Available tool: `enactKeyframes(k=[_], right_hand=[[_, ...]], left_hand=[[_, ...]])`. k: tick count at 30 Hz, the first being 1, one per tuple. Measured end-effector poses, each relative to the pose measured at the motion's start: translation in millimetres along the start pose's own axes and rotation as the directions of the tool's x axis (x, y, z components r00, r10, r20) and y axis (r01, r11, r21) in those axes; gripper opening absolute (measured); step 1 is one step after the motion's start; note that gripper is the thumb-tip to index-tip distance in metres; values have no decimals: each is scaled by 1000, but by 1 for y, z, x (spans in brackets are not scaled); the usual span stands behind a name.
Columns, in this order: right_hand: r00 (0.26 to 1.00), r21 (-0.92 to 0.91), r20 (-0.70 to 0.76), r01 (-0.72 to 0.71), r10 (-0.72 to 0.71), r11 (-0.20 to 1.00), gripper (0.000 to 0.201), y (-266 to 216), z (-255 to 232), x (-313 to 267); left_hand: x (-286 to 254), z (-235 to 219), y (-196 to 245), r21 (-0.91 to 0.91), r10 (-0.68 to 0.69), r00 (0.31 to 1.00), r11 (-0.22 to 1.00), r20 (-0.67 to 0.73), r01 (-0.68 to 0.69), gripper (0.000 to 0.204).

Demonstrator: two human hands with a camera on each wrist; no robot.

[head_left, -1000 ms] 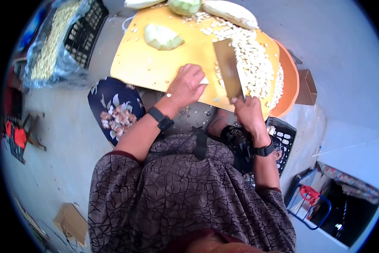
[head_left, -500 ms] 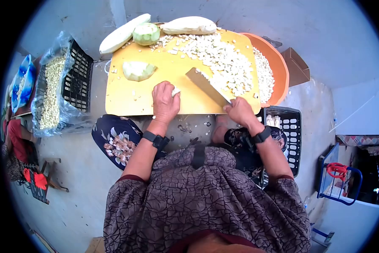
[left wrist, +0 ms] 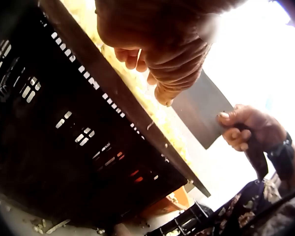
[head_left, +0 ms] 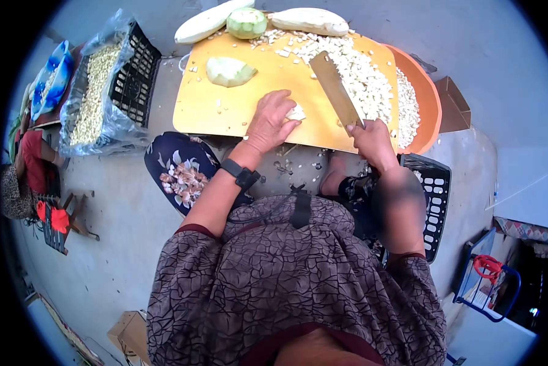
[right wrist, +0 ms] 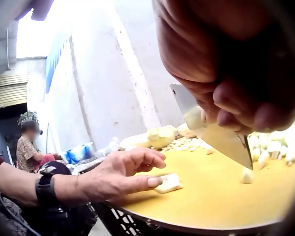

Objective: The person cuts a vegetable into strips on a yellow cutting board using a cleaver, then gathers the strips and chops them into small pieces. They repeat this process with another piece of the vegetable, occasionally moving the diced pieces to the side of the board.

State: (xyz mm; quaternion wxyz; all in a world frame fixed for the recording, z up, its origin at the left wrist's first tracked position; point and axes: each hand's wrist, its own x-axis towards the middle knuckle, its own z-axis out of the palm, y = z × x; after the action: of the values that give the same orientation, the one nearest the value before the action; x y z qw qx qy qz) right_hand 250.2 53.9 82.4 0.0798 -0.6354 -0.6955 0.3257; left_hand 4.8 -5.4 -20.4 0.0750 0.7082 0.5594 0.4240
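Head view, centre: the left hand (head_left: pixel 266 121) lies over the near edge of a yellow board (head_left: pixel 204 113), its fingers relaxed and parted, the thumb at a small white piece of vegetable (head_left: pixel 296 112) on the board; the right-wrist view shows the thumb tip touching this piece. Right of centre, the right hand (head_left: pixel 373 141) grips the handle of a cleaver (head_left: pixel 335 87), whose broad blade points toward the upper left; whether its edge touches the board cannot be told. Diced pieces (head_left: pixel 367 85) cover the board's right side, next to an orange basin (head_left: pixel 431 100) that holds more. Left of centre on the board sits a cut pale-green chunk (head_left: pixel 228 72). Along the top edge are a long white vegetable (head_left: pixel 210 21), a round green-tinged piece (head_left: pixel 246 23) and a second long vegetable (head_left: pixel 310 21). Upper left: a black crate (head_left: pixel 138 73).
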Motion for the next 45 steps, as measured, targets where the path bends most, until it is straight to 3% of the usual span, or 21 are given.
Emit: enactKeyframes(k=[3,22,29,33,37,39,45], right_hand=[[999,-4,43,-15,15,1000,37,-9,8,-22],[989,-183,148,42,-15,982,36,-40,28,-36],[970,-374,213,189,-115,908,28,-53,37,-24],[984,-361,113,168,-136,917,27,-57,62,-9],[996,-191,62,78,-68,978,31,-50,61,4],[998,-177,57,48,-39,983,33,-46,52,4],[987,-147,154,-23,46,989,36,-58,27,-22]], left_hand=[[-7,-9,-3,39,-63,998,997,14,63,38],[-7,-4,4,-3,-14,1000,1000,6,14,19],[-6,-4,3,18,-26,999,1000,39,25,17],[-5,-5,1,-12,-14,1000,1000,24,14,16],[-6,-9,-1,-131,-70,996,989,-63,61,17],[-7,-13,-2,-159,-121,987,982,-108,103,18],[-7,-15,0,-96,-127,991,988,-35,123,16]])
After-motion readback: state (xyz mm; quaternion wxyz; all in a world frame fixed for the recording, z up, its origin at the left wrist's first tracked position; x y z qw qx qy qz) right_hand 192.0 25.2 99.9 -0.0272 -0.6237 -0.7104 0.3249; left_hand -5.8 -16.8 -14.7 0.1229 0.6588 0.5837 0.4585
